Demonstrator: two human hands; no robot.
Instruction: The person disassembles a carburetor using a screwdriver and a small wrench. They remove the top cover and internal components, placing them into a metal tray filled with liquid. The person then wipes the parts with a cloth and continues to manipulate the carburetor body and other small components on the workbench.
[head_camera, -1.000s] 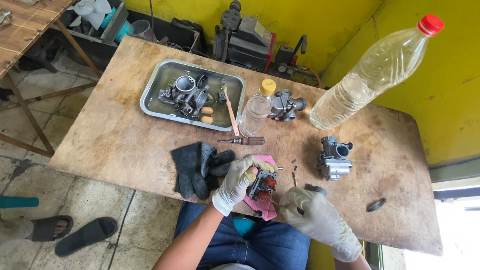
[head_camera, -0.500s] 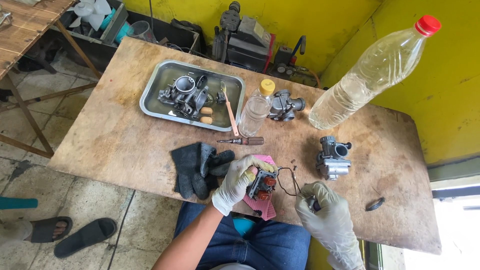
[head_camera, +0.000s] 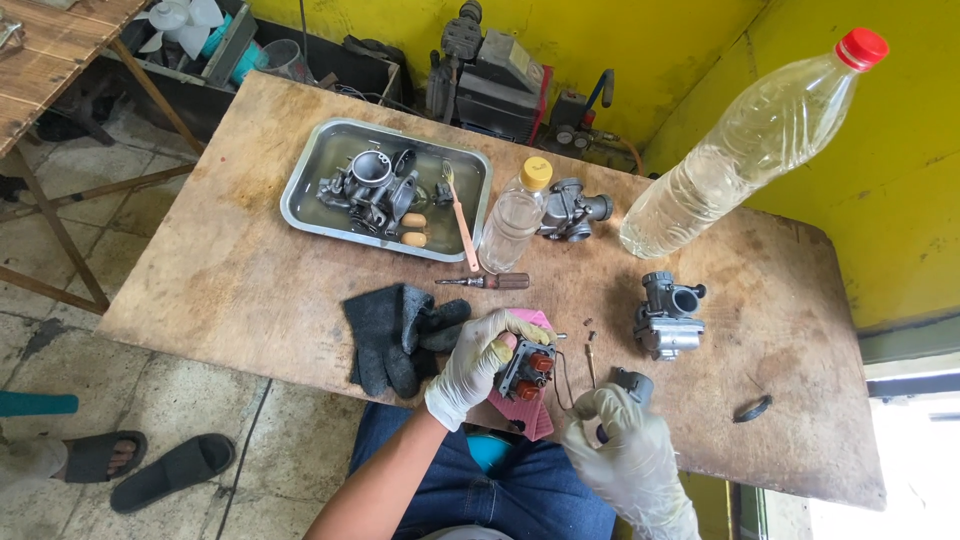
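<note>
Carburetor part (head_camera: 527, 368) in our left hand (head_camera: 478, 362), over the pink cloth (head_camera: 530, 410) at the table's (head_camera: 250, 290) near edge.
Our left fingers curl closed around it; our right hand (head_camera: 625, 450) is closed loosely, perhaps pinching something small, near the dark cap (head_camera: 632, 382).

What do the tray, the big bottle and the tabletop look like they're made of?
The tray looks like bare metal, grey with a dull shine and a rolled rim. The big bottle seems to be clear plastic, see-through, with a red cap. The tabletop looks like unfinished plywood, brown, grainy and stained.
</note>
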